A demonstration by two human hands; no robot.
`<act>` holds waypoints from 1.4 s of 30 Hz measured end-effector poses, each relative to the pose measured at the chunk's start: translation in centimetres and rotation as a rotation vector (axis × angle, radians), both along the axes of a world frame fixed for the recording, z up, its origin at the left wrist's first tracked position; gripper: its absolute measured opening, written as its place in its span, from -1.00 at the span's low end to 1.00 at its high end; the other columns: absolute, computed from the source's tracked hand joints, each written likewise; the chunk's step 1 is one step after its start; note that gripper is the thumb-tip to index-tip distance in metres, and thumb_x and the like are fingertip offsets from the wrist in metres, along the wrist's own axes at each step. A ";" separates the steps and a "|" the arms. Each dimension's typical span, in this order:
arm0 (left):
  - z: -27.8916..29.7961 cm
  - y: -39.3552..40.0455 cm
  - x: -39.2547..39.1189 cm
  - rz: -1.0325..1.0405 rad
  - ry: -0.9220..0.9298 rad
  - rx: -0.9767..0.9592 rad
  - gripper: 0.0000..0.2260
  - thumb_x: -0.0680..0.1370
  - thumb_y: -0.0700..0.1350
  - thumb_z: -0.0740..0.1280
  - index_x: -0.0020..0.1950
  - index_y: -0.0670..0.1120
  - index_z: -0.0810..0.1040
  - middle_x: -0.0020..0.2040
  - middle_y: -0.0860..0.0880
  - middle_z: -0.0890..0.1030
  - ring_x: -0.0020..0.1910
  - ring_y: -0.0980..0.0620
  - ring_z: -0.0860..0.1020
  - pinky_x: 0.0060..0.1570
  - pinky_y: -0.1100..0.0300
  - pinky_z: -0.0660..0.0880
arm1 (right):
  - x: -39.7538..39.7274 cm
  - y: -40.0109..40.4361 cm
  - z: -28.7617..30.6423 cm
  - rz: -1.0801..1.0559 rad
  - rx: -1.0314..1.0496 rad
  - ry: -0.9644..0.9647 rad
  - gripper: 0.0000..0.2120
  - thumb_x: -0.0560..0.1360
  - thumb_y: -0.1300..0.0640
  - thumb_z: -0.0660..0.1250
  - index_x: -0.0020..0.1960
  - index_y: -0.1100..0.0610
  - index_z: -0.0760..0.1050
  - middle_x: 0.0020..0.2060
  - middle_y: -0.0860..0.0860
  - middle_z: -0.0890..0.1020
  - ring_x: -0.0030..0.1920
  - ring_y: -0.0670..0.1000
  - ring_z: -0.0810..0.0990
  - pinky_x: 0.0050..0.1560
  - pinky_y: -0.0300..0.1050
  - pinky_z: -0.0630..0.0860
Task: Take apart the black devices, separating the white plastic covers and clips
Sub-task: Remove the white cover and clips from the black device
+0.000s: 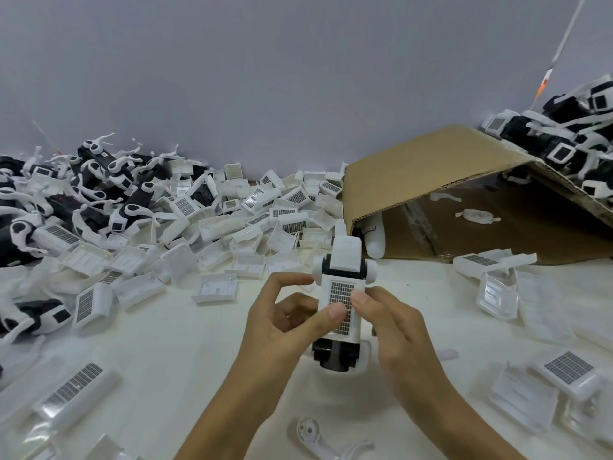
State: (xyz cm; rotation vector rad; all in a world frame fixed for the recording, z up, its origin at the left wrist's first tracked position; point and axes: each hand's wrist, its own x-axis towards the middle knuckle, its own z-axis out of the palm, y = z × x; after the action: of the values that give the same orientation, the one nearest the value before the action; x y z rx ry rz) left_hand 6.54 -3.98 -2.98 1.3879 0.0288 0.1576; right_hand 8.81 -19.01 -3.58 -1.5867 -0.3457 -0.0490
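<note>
Device [341, 313]: held upright above the surface [199, 343], mid-frame; long axis running away from the body; black core showing at near end, white hinged cap at far end
Cover [341, 303]: white, grid-patterned face turned up; not yet off the device
Left hand [285, 323]: gripping device from its left side; thumb laid across the cover's lower face, fingers [292, 283] curled, tips at the upper left edge
Right hand [398, 330]: pinching the cover's right edge; thumb tip on the grid, other fingers hidden behind
Key relation: both hands touching, one per long side; likely next a pull of the cover along that axis
Pile [248, 210]: loose white covers, far left; mixed devices and clips beyond
Box [464, 194]: cardboard, tipped open, far right; more devices above it
</note>
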 end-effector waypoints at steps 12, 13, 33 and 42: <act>0.6 -0.4 -0.2 0.113 -0.092 0.010 -0.70 0.33 0.13 0.50 0.02 0.08 0.66 -0.07 -0.08 0.75 -0.07 -0.08 0.72 -0.18 0.16 0.62 | -0.9 0.6 0.7 0.044 -0.002 0.069 -0.76 0.37 -0.27 0.43 0.01 -0.26 0.66 -0.03 -0.18 0.72 0.04 -0.16 0.67 0.01 -0.35 0.57; 0.7 -0.3 -0.1 0.122 -0.112 0.000 -0.75 0.40 0.14 0.43 0.00 0.07 0.70 -0.05 -0.09 0.75 -0.04 -0.08 0.72 -0.13 0.12 0.63 | -0.8 0.5 0.8 0.027 0.073 0.097 -0.70 0.33 -0.18 0.48 0.04 -0.15 0.68 -0.02 -0.13 0.73 0.04 -0.12 0.70 0.03 -0.32 0.59; 0.4 -1.4 -0.7 -0.080 -0.152 0.060 -0.74 0.46 0.10 0.44 0.08 0.03 0.73 0.04 -0.04 0.74 0.09 -0.01 0.68 0.08 0.15 0.58 | -1.2 -0.4 0.5 -0.522 -0.487 -0.810 -0.60 0.39 0.05 0.59 0.19 0.08 0.62 0.05 -0.12 0.64 0.02 0.01 0.59 -0.03 -0.07 0.58; -0.8 -0.4 0.2 -0.009 -0.140 -0.028 -0.69 0.45 0.11 0.42 -0.01 -0.08 0.75 -0.04 -0.17 0.73 0.01 -0.16 0.70 -0.01 0.07 0.63 | -1.1 -0.9 1.4 -0.450 -0.189 -0.397 -0.66 0.37 -0.01 0.60 0.09 -0.13 0.61 -0.03 -0.24 0.70 0.02 -0.08 0.68 -0.05 -0.17 0.60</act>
State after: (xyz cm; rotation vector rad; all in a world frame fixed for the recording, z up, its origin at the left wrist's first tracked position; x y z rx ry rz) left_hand 6.73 -4.42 -3.80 1.3463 -0.0908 0.2458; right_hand 7.76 -19.87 -2.21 -1.8153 -0.2985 -0.7020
